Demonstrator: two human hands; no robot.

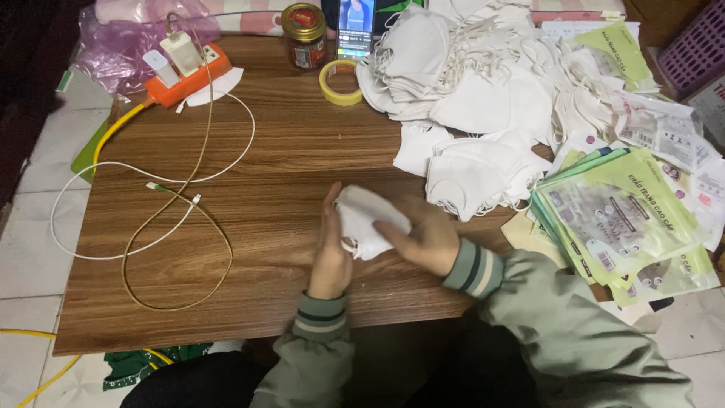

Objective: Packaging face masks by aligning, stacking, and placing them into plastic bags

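Filling the frame's middle, a wooden table (287,151) is seen; a heap of white face masks (468,83) is piled upper right, and at lower centre one white mask (368,219) is gripped between left hand (331,249) and right hand (421,238), fingers closed on it.

One jar (304,35), one tape roll (340,81), perhaps dozens masks (468,91).

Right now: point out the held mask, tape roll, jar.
white mask (368,215), head view, middle of its upper fabric.
tape roll (340,94), head view, near rim of the yellow ring.
jar (303,23), head view, gold lid.
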